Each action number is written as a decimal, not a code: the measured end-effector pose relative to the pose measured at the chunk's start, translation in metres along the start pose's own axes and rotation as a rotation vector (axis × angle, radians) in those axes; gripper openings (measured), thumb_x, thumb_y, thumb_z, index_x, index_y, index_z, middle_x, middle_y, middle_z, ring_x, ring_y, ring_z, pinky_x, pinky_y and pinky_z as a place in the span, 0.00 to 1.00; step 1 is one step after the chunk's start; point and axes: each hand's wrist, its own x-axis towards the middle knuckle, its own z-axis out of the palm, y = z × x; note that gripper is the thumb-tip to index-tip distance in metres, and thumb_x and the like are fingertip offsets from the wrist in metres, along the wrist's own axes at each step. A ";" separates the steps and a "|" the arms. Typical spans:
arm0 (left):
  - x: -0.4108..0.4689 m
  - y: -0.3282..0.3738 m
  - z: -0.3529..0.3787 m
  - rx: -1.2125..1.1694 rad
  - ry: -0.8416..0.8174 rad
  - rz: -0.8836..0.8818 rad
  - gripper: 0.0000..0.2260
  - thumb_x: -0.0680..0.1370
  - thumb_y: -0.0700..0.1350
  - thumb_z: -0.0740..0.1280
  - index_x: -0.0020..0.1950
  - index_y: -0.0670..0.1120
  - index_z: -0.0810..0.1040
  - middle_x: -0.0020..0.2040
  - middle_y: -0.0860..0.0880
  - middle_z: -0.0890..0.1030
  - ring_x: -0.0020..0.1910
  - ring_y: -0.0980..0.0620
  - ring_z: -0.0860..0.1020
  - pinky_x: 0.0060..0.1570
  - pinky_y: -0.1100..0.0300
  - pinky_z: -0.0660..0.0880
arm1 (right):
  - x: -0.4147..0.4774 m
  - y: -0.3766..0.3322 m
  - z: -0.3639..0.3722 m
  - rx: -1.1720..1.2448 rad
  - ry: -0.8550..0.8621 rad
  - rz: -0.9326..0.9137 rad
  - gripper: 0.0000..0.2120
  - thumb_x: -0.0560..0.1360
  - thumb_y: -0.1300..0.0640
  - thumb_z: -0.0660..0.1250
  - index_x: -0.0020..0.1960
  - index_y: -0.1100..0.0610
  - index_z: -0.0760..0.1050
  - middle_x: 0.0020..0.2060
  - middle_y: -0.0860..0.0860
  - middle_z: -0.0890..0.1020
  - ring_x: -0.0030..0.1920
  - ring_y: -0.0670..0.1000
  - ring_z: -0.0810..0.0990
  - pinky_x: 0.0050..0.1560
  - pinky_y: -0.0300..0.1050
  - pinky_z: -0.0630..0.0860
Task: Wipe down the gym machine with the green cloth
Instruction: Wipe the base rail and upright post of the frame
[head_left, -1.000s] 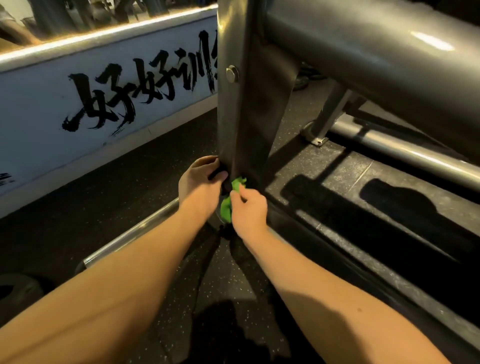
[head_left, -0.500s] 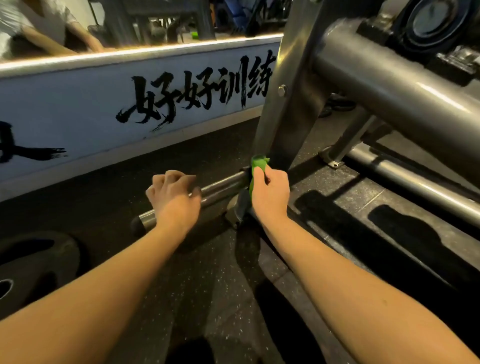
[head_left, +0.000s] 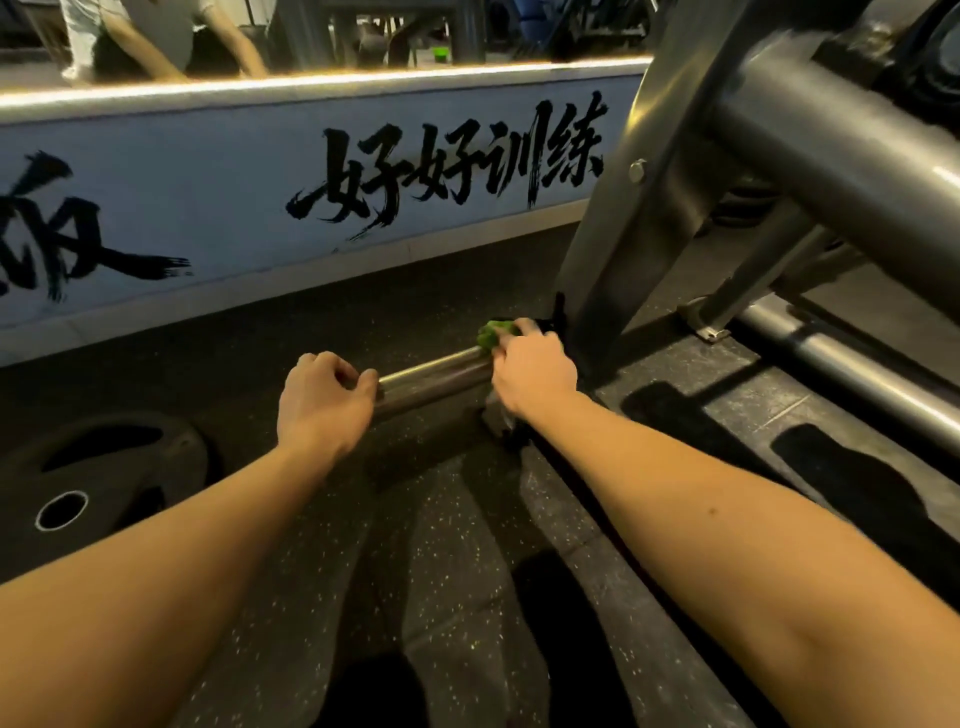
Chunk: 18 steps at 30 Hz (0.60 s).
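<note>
- The left hand (head_left: 324, 400) curls over the free end of a chrome bar (head_left: 434, 375). The fingers wrap over the top and the thumb lies along the near side, so the grip is closed round the metal.
- The right hand (head_left: 535, 371) sits further right on the same bar, where it meets the upright post (head_left: 623, 244) of the gym machine (head_left: 831, 150). Its fingers are bent down over the green cloth (head_left: 496, 334).
- The cloth is bunched under those fingers and pressed on the top of the bar. Only a crumpled green edge shows past the knuckles on the far side. How the thumb lies cannot be told.
- A white wall panel (head_left: 208, 208) along the floor's far side bears black brush lettering. The right-hand group reads 好好训练 (head_left: 457, 166). The strokes at the far left are cut off by the frame and cannot be read.
- A warm light strip (head_left: 311, 83) runs along the top of the panel. Above it a mirror reflects a person's arms and dark equipment.
- The floor (head_left: 452, 597) is dark rubber with pale speckles. A black weight plate (head_left: 83, 478) lies flat on it at the left.
- On the right, a thick grey tube of the machine slopes across the upper corner, and a lower tube (head_left: 857, 366) runs near the floor.
</note>
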 end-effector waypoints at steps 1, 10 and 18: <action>0.000 -0.002 -0.001 0.005 0.002 -0.001 0.07 0.79 0.53 0.71 0.51 0.52 0.77 0.51 0.53 0.74 0.48 0.53 0.76 0.52 0.54 0.77 | 0.002 -0.001 0.003 0.052 0.018 0.056 0.19 0.85 0.52 0.55 0.73 0.54 0.72 0.72 0.55 0.70 0.69 0.57 0.70 0.67 0.53 0.68; -0.017 -0.013 -0.016 -0.076 -0.012 -0.012 0.03 0.81 0.48 0.68 0.54 0.54 0.77 0.52 0.55 0.73 0.48 0.54 0.76 0.41 0.66 0.69 | -0.026 -0.083 0.022 0.495 0.027 -0.203 0.15 0.83 0.52 0.61 0.68 0.51 0.76 0.65 0.51 0.68 0.56 0.54 0.78 0.61 0.50 0.77; -0.039 -0.007 -0.024 -0.256 -0.042 -0.197 0.15 0.82 0.50 0.67 0.69 0.53 0.76 0.60 0.53 0.75 0.50 0.56 0.78 0.47 0.62 0.76 | 0.034 0.007 -0.005 -0.088 -0.292 -0.030 0.20 0.85 0.47 0.49 0.70 0.51 0.72 0.72 0.55 0.71 0.77 0.62 0.61 0.75 0.63 0.61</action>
